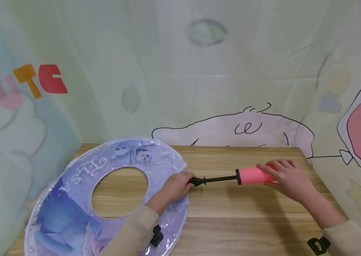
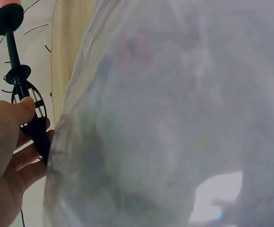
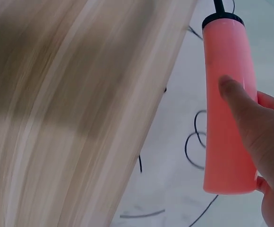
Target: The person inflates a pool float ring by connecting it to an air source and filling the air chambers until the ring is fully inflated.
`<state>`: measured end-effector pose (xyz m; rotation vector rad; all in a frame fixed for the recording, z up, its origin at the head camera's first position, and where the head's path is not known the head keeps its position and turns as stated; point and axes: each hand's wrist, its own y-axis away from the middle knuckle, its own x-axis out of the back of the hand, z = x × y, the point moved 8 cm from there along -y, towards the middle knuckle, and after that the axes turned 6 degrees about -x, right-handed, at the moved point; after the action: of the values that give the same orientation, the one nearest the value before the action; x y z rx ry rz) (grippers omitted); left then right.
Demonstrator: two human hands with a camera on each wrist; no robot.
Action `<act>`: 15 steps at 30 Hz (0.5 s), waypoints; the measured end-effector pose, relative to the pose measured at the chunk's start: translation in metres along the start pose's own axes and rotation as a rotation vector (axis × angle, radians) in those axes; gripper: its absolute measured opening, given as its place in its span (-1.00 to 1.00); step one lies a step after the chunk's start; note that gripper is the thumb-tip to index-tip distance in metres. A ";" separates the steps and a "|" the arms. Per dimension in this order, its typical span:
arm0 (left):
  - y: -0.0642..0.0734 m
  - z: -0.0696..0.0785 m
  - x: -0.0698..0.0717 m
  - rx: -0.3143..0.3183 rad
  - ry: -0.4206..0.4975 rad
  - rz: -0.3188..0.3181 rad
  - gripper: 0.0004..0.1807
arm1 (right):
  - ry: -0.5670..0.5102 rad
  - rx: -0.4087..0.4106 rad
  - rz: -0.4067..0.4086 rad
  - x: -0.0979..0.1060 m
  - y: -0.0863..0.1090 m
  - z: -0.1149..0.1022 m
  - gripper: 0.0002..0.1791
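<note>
The pink-and-black cylindrical plastic pump [image 1: 239, 177] stretched sideways from the left hand [image 1: 176, 186], which gripped its black end [image 1: 197, 181] beside the glossy round blue-purple plastic ring [image 1: 74, 199], to the right hand [image 1: 291, 178], clasping its barrel [image 1: 251, 175] farther off.

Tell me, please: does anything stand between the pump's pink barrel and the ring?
Yes: the black rod runs from the barrel toward the ring, and the left grip holds its end by the ring's right edge. I see nothing else between them.
</note>
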<state>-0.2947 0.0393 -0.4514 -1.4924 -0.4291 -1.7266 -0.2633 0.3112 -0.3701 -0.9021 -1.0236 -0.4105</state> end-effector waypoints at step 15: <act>-0.003 0.004 -0.001 0.009 -0.042 -0.007 -0.76 | 0.062 0.018 -0.010 -0.026 -0.028 -0.049 -0.32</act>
<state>-0.2949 0.0441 -0.4503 -1.5248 -0.4642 -1.6984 -0.2674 0.2530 -0.3905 -0.8629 -0.9746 -0.4344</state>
